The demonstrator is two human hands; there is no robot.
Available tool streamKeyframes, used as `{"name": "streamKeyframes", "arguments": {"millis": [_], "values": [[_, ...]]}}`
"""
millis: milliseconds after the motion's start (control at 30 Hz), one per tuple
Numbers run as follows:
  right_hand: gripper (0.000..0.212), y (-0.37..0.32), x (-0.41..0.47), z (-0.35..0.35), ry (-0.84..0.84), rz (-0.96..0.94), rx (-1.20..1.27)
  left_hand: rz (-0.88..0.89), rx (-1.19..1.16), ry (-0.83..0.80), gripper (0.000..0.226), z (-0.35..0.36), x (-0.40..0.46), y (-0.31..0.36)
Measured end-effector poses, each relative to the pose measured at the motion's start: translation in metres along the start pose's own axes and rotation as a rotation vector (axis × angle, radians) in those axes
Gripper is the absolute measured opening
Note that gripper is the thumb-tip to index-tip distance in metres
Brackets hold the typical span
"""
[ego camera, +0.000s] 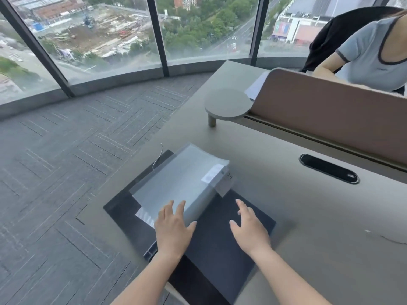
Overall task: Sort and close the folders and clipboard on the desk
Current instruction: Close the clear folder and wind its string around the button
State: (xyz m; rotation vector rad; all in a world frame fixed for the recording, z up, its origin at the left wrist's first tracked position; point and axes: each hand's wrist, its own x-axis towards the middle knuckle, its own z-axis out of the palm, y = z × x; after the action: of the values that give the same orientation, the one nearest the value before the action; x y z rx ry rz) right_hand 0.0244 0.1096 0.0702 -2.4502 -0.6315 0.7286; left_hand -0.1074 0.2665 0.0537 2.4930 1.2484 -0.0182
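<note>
Head view: a translucent grey folder (182, 179) lies on a dark folder (222, 245) at the left edge of the desk (308, 216), its spine side bearing a white label (224, 183) and a thin white cord (158, 158) curling off its far corner. The left hand (172, 230) rests flat on the grey folder's near end, fingers straight and slightly spread; the right hand (250, 227) is over the dark folder with fingers spread and gripping nothing, though contact with the surface cannot be told. Beyond stand a round shelf (228, 103), a brown divider (330, 119) and a cable slot (328, 168), with another person (374, 51) behind the divider.
</note>
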Motion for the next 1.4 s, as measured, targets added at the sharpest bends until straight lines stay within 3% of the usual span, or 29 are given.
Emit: {"name": "streamKeyframes", "arguments": {"millis": [267, 700, 867, 1133, 1400], "values": [[0.069, -0.035, 0.072, -0.006, 0.017, 0.006, -0.04, -0.102, -0.034, -0.1, 0.08, 0.005, 0.008, -0.027], [0.075, -0.047, 0.138, -0.017, 0.016, 0.136, 0.001, -0.121, -0.124, -0.129, 0.072, 0.015, 0.006, -0.031], [0.06, -0.047, 0.142, -0.016, 0.018, 0.127, 0.073, -0.103, -0.081, -0.122, 0.068, 0.02, 0.007, -0.034], [0.021, -0.051, 0.138, -0.018, 0.169, 0.07, 0.263, -0.042, -0.115, -0.118, 0.068, 0.02, 0.014, -0.034], [0.01, -0.056, 0.118, -0.024, 0.284, -0.079, 0.542, 0.125, -0.286, -0.05, 0.057, 0.008, 0.033, -0.006]]}}
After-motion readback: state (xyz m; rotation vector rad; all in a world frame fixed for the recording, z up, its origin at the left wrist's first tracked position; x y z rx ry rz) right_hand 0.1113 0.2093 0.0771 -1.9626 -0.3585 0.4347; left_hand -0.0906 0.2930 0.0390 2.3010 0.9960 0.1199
